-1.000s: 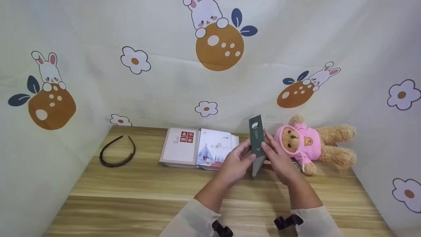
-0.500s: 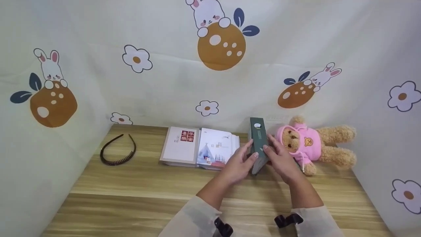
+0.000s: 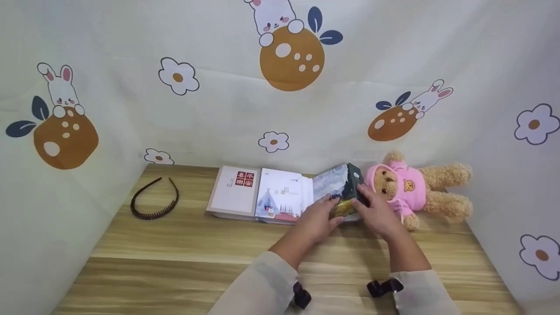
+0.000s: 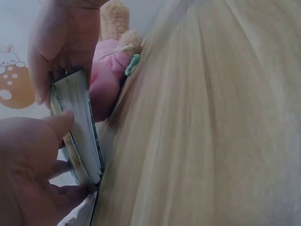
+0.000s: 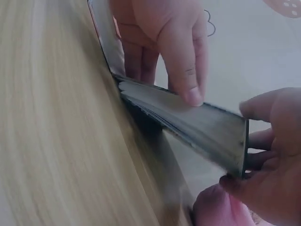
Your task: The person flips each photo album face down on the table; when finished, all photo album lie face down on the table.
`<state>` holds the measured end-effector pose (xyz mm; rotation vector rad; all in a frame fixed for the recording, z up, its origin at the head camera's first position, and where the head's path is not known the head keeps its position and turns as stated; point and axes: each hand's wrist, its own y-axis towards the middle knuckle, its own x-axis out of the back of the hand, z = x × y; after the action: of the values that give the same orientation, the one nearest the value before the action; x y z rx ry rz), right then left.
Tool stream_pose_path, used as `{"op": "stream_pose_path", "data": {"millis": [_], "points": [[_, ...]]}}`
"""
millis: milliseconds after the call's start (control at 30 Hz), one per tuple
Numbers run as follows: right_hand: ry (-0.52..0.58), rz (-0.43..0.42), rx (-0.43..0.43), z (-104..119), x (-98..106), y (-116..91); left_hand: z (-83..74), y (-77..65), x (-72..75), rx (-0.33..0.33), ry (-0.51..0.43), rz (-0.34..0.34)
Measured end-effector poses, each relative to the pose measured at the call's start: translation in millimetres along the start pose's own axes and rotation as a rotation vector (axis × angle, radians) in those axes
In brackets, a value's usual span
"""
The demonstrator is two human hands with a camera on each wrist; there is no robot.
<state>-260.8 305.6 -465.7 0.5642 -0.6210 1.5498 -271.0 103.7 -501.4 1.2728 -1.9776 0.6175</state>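
You've got the dark green hardcover book (image 3: 340, 192) tipped over to the left, leaning down toward the white illustrated book with a tent picture (image 3: 280, 199) that lies flat on the light wooden tabletop (image 3: 183, 253). Your left hand (image 3: 318, 221) pinches its near lower edge, thumb on the page block; your right hand (image 3: 375, 212) curls its grip round the spine side, fingers behind. The right wrist view shows the book's bottom edge resting on the tabletop and its pages slightly fanned.

Step in hand, as I judge it: laying this book into the row beside the two already flat. The next move calls for easing it the rest of the way down, then sliding your left fingers out from under.

The teddy bear in a pink hoodie (image 3: 411, 190) sits just right of your right hand. The cream book with a red stamp (image 3: 234, 194) and the dark toothed headband (image 3: 155, 199) lie further left.
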Motion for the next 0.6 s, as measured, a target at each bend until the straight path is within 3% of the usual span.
{"op": "stream_pose_path", "data": {"millis": [133,300,433,533,600], "points": [[-0.084,0.038,-0.012,-3,-3,2,-2.7,0.2,-0.3,-0.021,0.117,-0.012],[-0.096,0.044,-0.033,-9,-4,4,-6.8,-0.4,-2.1,-0.015,0.171,-0.014],[-0.114,0.062,-0.057,-13,-7,5,-6.5,0.4,-5.4,-0.055,0.22,-0.039],[-0.145,0.065,-0.065,-15,-8,5,-4.6,0.5,-6.5,-0.083,0.216,-0.052],[-0.161,0.048,-0.057,-14,-10,5,-2.5,0.1,-6.3,-0.081,0.15,-0.048]]}}
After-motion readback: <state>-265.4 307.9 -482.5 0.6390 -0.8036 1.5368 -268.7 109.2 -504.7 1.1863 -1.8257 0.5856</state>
